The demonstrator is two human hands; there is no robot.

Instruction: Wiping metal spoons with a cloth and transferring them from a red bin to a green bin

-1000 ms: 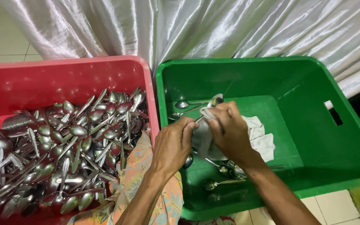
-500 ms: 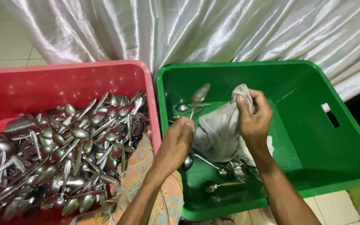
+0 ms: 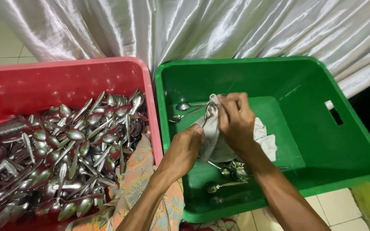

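**Spoon wrapped in cloth over the green bin**

At the centre of the frame the left hand (image 3: 184, 149) is closed in a fist around the lower end of a spoon (image 3: 209, 112), whose handle is mostly hidden inside the fingers. The right hand (image 3: 235, 121) has its fingers curled shut, pinching a grey-white cloth (image 3: 213, 132) around the spoon's bowl, of which only a sliver shows at the top. Both hands hang above the floor of the green bin (image 3: 343, 141), right of centre.

The spoon is thin polished metal: light, rigid, and likely slick, more so if wet. It looks best held by the handle end, as the left hand does, leaving the bowl free. The cloth is soft and limp, and drapes and bunches wherever it is gripped, so a pinch anywhere on it should do; its loose end trails onto the bin floor.

Counts: two bins, one red (image 3: 65, 77) at the left and one green. One cloth. One spoon in hand. On the green bin's floor, two loose spoons (image 3: 184, 107) lie just above and left of the hands, and some four or five more (image 3: 225, 185) below them, partly hidden by the arms. The red bin holds a heaped pile (image 3: 65, 149) too tangled to count, well over a hundred by the look. A flowered garment (image 3: 142, 179) shows at bottom centre, and a white curtain (image 3: 193, 25) across the top.
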